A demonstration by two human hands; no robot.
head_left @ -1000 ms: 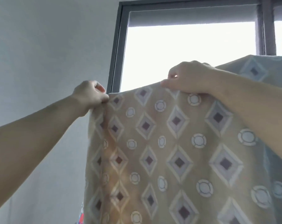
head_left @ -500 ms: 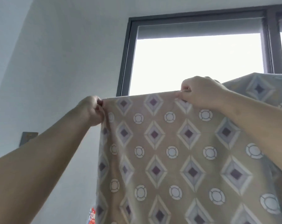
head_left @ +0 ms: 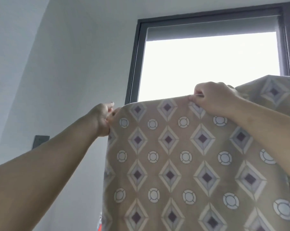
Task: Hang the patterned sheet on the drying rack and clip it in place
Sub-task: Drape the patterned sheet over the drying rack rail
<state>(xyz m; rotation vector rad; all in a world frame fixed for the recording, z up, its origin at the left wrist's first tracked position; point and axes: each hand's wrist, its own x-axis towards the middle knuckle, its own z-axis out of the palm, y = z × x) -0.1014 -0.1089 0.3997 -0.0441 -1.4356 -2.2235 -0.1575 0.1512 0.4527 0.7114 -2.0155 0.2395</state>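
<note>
The patterned sheet (head_left: 182, 157), tan with purple diamonds and white rings, hangs in front of me and fills the lower right of the view. My left hand (head_left: 102, 119) pinches its top left corner. My right hand (head_left: 212, 99) grips the top edge further right, fingers curled over the fold. Beyond my right hand the sheet rises higher toward the right edge. The drying rack is hidden behind the cloth, and no clip is visible.
A dark-framed window (head_left: 211, 64) with a half-lowered blind glows bright behind the sheet. A plain white wall (head_left: 66, 72) stands to the left, with a grey wall plate (head_left: 41, 141) above my left forearm. Something red and blue (head_left: 99, 225) peeks out at the sheet's lower left edge.
The view has tilted upward, showing more wall and ceiling. The top edge between my hands now lies straighter and flatter. Both hands keep their hold on the sheet.
</note>
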